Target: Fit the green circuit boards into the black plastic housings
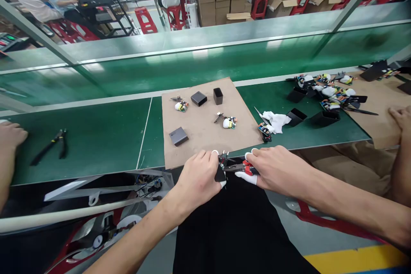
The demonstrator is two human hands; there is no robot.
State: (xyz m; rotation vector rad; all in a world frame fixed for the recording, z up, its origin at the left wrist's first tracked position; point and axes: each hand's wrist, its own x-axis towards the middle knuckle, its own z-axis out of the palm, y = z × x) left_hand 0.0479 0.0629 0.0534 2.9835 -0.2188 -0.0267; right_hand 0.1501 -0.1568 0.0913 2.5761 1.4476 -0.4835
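My left hand (199,176) is closed around a small black plastic piece (220,174) with metal pins sticking up, held just off the bench's front edge. In my right hand (278,166) is a pair of pliers (236,168) with red handles, its jaws at the black piece. White covers sit on some of my fingertips. Beyond my hands, a cardboard sheet (205,137) carries dark casings, among them an upright one (218,96) and a flat one (178,136). Two circuit boards with white blobs lie there too, one (229,123) nearer the middle.
Black-handled pliers (51,147) lie on the green bench (105,137) at left, near another person's hand (13,134). Right of the cardboard are a crumpled white cloth (276,121), black casings (325,117) and piled circuit boards (330,91). Another person's hand (401,116) rests farther right.
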